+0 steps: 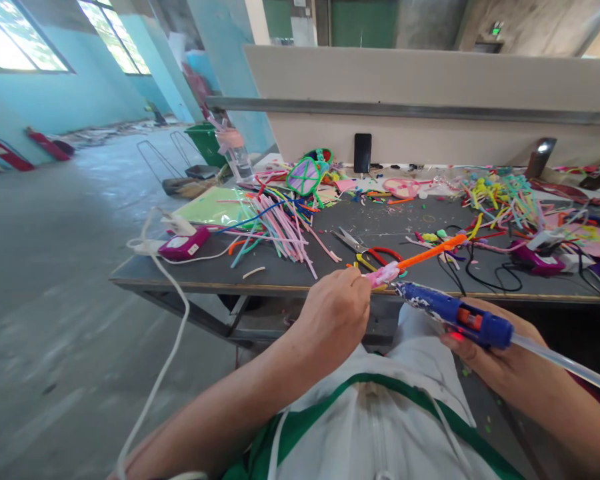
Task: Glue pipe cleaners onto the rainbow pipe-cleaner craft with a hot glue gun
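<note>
Evidently gluing: the left hand (333, 313) is pinching the orange stem (430, 252), pointing toward two o'clock; the right hand (500, 363) is clasping the glue gun (455, 315), its nozzle likely needing steady aim

Blue on the glue gun (455, 317), with an orange trigger and white speckles toward the nozzle. Orange along the pipe cleaner (427, 253), pink at its near end. Dark grey across the counter (380, 227). Red on the scissors (387, 253) handles. Mostly pink in the heap of sticks (285, 230), pale green on the sheet (215, 207), magenta on the small box (183, 245). White with a green band on the jacket (375, 413).
</note>
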`<action>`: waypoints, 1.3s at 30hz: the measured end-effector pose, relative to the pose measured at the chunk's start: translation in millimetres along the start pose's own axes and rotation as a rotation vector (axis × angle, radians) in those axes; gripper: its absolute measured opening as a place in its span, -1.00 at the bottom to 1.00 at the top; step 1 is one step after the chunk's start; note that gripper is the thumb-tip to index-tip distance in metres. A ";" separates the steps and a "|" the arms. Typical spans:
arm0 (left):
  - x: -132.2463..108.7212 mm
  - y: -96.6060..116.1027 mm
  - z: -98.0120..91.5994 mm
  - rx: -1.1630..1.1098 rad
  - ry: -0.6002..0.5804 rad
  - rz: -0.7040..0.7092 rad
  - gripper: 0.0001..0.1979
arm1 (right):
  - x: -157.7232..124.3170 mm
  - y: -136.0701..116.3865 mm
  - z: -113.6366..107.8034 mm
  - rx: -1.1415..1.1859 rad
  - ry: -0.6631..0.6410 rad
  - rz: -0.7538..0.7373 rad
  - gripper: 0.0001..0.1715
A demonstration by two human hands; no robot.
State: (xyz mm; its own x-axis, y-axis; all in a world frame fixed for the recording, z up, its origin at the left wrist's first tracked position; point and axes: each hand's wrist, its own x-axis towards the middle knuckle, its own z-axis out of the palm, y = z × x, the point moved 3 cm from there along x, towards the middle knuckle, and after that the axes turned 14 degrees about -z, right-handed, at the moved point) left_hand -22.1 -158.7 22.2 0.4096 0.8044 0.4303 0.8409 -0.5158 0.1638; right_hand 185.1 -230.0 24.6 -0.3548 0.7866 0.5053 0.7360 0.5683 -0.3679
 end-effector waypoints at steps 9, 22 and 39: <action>0.4 -0.4 2.1 -0.007 -0.025 -0.014 -0.78 | -5.5 7.7 6.3 -0.009 0.010 0.027 -0.75; -0.6 -0.8 1.6 -0.005 0.032 0.001 -0.78 | -1.4 0.9 16.4 0.008 -0.041 -0.014 -0.77; -0.5 0.4 0.9 0.008 0.087 0.041 -0.77 | -2.3 2.0 13.7 -0.006 -0.027 0.032 -0.74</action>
State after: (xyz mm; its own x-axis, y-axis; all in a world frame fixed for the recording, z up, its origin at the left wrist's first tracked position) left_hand -21.7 -159.1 21.2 0.4115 0.7542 0.5117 0.8272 -0.5448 0.1377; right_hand 179.5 -227.3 12.1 -0.3467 0.8107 0.4718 0.7506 0.5414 -0.3788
